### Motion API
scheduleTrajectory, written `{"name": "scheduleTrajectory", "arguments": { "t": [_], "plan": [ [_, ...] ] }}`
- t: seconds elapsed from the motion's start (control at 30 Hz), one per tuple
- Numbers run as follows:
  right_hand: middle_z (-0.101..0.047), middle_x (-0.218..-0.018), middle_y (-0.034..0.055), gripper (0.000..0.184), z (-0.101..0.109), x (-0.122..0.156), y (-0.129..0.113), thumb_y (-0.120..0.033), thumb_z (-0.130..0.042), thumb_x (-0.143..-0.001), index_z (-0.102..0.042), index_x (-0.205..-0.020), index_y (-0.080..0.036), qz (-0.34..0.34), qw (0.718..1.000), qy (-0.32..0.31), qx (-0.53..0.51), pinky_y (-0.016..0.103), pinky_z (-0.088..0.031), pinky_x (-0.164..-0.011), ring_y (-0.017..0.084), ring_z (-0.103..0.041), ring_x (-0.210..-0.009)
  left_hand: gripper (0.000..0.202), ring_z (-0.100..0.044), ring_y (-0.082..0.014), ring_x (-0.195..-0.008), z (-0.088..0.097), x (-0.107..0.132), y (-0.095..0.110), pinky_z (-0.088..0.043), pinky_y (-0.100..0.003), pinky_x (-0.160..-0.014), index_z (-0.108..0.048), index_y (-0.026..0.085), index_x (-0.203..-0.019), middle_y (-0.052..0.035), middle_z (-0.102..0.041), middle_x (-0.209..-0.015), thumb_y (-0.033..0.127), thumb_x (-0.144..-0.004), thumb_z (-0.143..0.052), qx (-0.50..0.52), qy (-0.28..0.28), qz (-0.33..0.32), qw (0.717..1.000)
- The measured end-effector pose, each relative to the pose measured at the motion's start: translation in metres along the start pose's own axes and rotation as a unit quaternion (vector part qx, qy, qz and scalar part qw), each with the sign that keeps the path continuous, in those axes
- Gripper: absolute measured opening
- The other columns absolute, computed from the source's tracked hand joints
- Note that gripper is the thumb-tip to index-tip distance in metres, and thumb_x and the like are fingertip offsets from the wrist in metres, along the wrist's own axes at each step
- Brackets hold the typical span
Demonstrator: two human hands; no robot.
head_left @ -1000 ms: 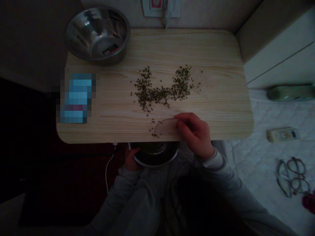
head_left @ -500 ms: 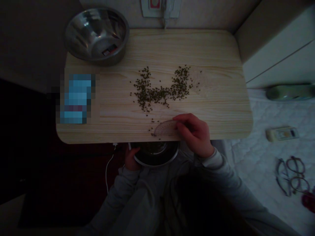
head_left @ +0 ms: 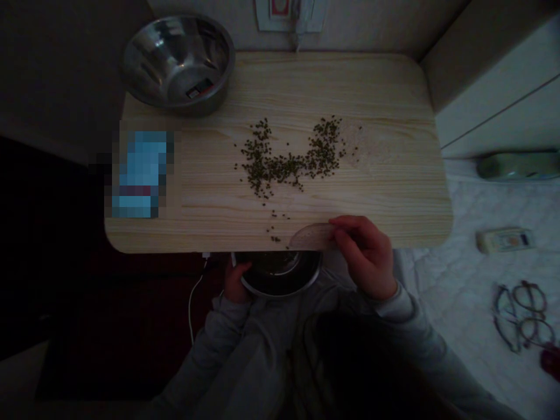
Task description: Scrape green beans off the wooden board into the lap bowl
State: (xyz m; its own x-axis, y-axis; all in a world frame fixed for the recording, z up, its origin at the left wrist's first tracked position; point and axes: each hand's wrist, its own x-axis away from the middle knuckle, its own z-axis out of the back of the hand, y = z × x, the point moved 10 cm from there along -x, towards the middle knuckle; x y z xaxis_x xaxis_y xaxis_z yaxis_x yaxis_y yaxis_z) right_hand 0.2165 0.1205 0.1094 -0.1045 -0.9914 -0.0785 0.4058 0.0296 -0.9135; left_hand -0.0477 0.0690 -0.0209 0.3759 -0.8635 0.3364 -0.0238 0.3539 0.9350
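Observation:
My right hand (head_left: 365, 254) pinches a clear plastic protractor (head_left: 311, 236) at the table's front edge. My left hand (head_left: 237, 281) grips the rim of a dark pot with a shiny rim (head_left: 289, 290), held below that edge; the table hides its far part. Small green beans (head_left: 286, 168) lie scattered across the middle of the wooden table (head_left: 210, 204), thicker at the left and right with a band between. Several loose beans (head_left: 275, 238) sit near the front edge, left of the protractor. The pot's contents are too dark to make out.
A steel bowl (head_left: 179, 67) stands at the table's back left, with a pixelated blue object (head_left: 139, 174) in front of it. Pale specks lie right of the beans. On the white bedding are a green case (head_left: 518, 165), a small pale device (head_left: 506, 240) and glasses (head_left: 529, 297).
My right hand has moved right and slightly towards me with the protractor, away from the loose beans at the edge. My left hand still holds the pot. The view has shifted slightly.

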Motion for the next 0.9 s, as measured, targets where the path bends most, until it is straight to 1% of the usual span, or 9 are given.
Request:
{"name": "scheduleTrajectory", "arguments": {
  "t": [0.1,0.23,0.33,0.43,0.53,0.63,0.7,0.77,0.9],
  "plan": [
    [-0.059,-0.074,0.0012,0.018,0.006,0.009,0.003,-0.023,-0.047,-0.072,-0.055,-0.089,-0.022,-0.004,1.000,0.010,0.014,0.026,-0.046,-0.057,0.012,-0.055,-0.064,0.016,-0.053,-0.0255,-0.089,0.001,0.000,-0.007,-0.039,-0.038,-0.081,-0.059,0.021,-0.049,-0.0014,-0.062,-0.070,0.015,-0.037,-0.066,-0.001,0.000,-0.001,1.000],
    [-0.059,-0.076,0.0017,0.020,0.006,0.011,0.003,-0.024,-0.047,-0.073,-0.055,-0.091,-0.022,0.001,1.000,0.005,0.019,0.026,-0.047,-0.057,0.012,-0.056,-0.065,0.009,-0.054,-0.0243,-0.087,0.003,0.002,-0.021,-0.040,-0.037,-0.078,-0.059,0.021,-0.052,-0.0016,-0.062,-0.072,0.020,-0.043,-0.063,0.032,0.015,0.038,0.999],
    [-0.059,-0.077,0.0021,0.020,0.002,0.010,0.001,-0.023,-0.048,-0.072,-0.055,-0.090,-0.022,0.013,0.999,-0.009,0.032,0.026,-0.047,-0.057,0.012,-0.056,-0.065,0.009,-0.056,-0.0228,-0.082,0.005,0.005,-0.028,-0.041,-0.036,-0.077,-0.059,0.020,-0.053,-0.0009,-0.062,-0.067,0.020,-0.044,-0.063,0.051,0.027,0.065,0.996],
    [-0.059,-0.077,0.0023,0.020,0.000,0.010,-0.001,-0.022,-0.048,-0.072,-0.056,-0.091,-0.022,0.022,0.999,-0.012,0.045,0.026,-0.047,-0.058,0.012,-0.056,-0.065,0.007,-0.057,-0.0219,-0.077,0.004,0.005,-0.031,-0.042,-0.036,-0.075,-0.059,0.020,-0.052,-0.0004,-0.061,-0.061,0.023,-0.046,-0.061,0.065,0.032,0.089,0.993],
    [-0.059,-0.077,0.0021,0.020,0.001,0.010,-0.001,-0.022,-0.048,-0.072,-0.055,-0.091,-0.022,0.023,0.999,-0.006,0.047,0.027,-0.047,-0.059,0.012,-0.056,-0.066,0.006,-0.057,-0.0227,-0.078,0.001,0.004,-0.026,-0.042,-0.037,-0.075,-0.059,0.020,-0.053,-0.0014,-0.061,-0.063,0.024,-0.048,-0.061,0.063,0.020,0.088,0.994],
    [-0.059,-0.076,0.0021,0.021,0.002,0.010,0.000,-0.022,-0.048,-0.072,-0.055,-0.091,-0.022,0.019,0.999,0.002,0.047,0.027,-0.047,-0.060,0.013,-0.056,-0.067,0.010,-0.055,-0.0242,-0.086,0.000,0.002,-0.011,-0.040,-0.036,-0.079,-0.060,0.020,-0.052,-0.0024,-0.062,-0.069,0.018,-0.043,-0.063,0.020,0.007,0.047,0.999],
    [-0.059,-0.077,0.0022,0.021,0.001,0.009,0.001,-0.022,-0.047,-0.072,-0.055,-0.092,-0.022,0.016,0.999,0.002,0.049,0.027,-0.047,-0.060,0.013,-0.055,-0.068,0.011,-0.054,-0.0245,-0.088,0.000,0.002,-0.004,-0.039,-0.036,-0.080,-0.060,0.020,-0.051,-0.0023,-0.062,-0.070,0.017,-0.042,-0.064,-0.005,0.006,0.028,1.000],
    [-0.059,-0.077,0.0021,0.021,0.001,0.010,0.000,-0.022,-0.047,-0.072,-0.055,-0.092,-0.022,0.018,0.999,-0.001,0.049,0.027,-0.046,-0.060,0.013,-0.055,-0.067,0.008,-0.054,-0.0242,-0.088,0.000,0.002,-0.002,-0.039,-0.036,-0.081,-0.059,0.020,-0.051,-0.0020,-0.062,-0.070,0.019,-0.044,-0.063,-0.012,0.007,0.024,1.000],
    [-0.059,-0.078,0.0020,0.021,-0.002,0.010,-0.001,-0.020,-0.048,-0.072,-0.055,-0.091,-0.022,0.030,0.998,-0.024,0.051,0.028,-0.046,-0.061,0.013,-0.055,-0.068,0.006,-0.053,-0.0238,-0.088,-0.002,0.002,-0.005,-0.038,-0.036,-0.082,-0.060,0.022,-0.049,-0.0009,-0.062,-0.071,0.021,-0.045,-0.063,-0.004,0.000,0.025,1.000]
  ]
}}
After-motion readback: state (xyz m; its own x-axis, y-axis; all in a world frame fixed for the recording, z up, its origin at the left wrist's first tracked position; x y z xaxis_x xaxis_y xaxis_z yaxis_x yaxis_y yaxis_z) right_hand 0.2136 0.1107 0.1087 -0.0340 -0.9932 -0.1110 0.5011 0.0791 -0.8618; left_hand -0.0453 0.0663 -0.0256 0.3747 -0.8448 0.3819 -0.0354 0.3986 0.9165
